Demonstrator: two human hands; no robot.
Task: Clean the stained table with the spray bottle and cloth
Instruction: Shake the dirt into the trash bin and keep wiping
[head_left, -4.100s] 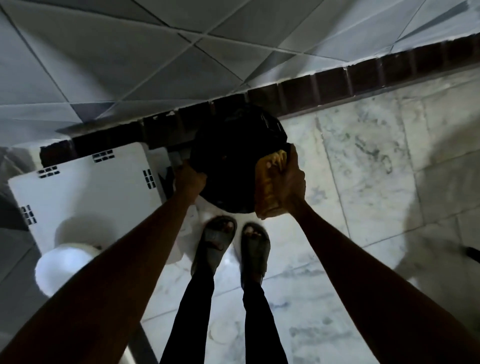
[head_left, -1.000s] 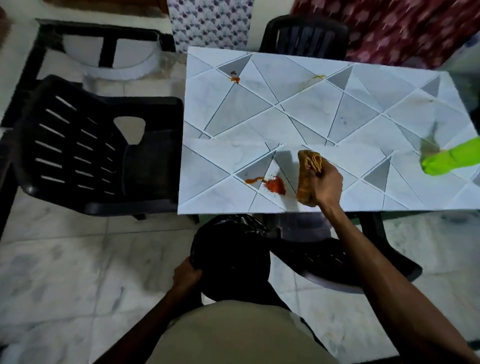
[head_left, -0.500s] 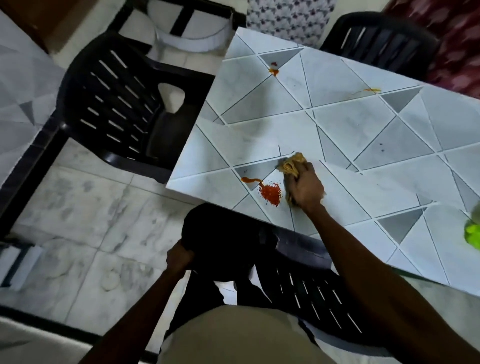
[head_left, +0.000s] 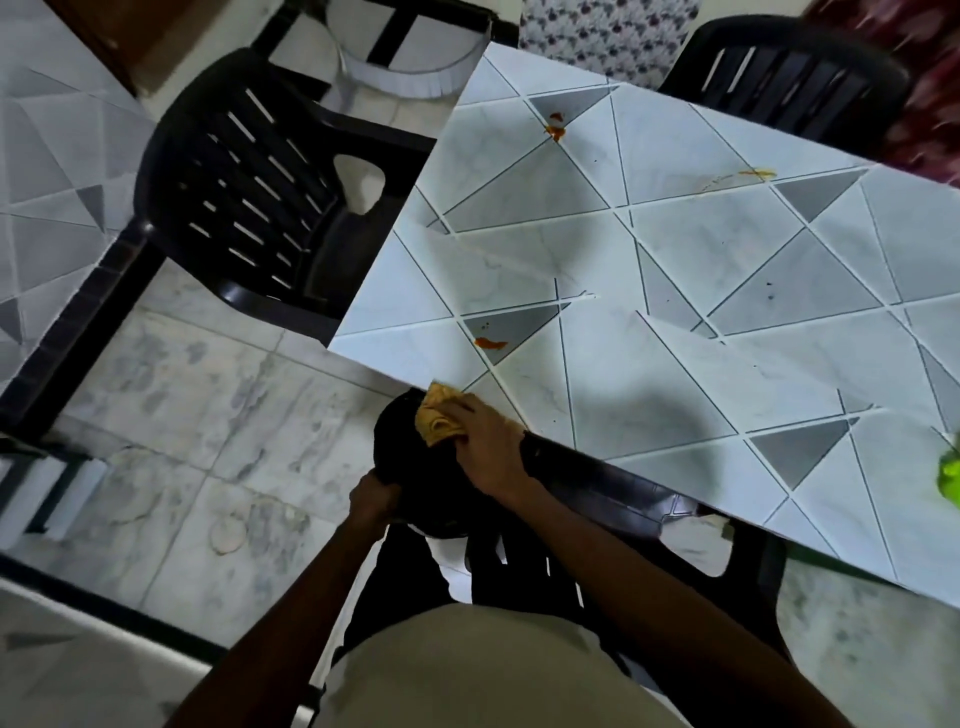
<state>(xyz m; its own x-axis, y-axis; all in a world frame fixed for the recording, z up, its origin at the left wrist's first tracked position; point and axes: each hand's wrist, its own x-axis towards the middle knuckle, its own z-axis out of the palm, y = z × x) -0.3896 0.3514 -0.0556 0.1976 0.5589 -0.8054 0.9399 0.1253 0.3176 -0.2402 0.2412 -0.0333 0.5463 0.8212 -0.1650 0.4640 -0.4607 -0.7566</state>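
Observation:
The table (head_left: 649, 270) has a pale top with a triangle pattern. My right hand (head_left: 485, 441) grips a yellow cloth (head_left: 439, 418) at the table's near edge, over a black bag (head_left: 415, 467). My left hand (head_left: 371, 493) holds the bag's rim just below the edge. A small red smear (head_left: 491, 343) lies near the front left corner. An orange stain (head_left: 555, 130) sits at the far left and a yellow streak (head_left: 758, 174) at the back. The green spray bottle (head_left: 950, 475) shows only partly at the right border.
A black plastic chair (head_left: 249, 192) stands left of the table, another (head_left: 779, 67) behind it, and a third (head_left: 623, 545) is tucked under the near edge by my legs. Marble floor (head_left: 197, 415) lies to the left.
My right hand has dragged the cloth from beside the red pile to the table's near edge, above the bag. The red pile is gone from the top; only a small smear stays.

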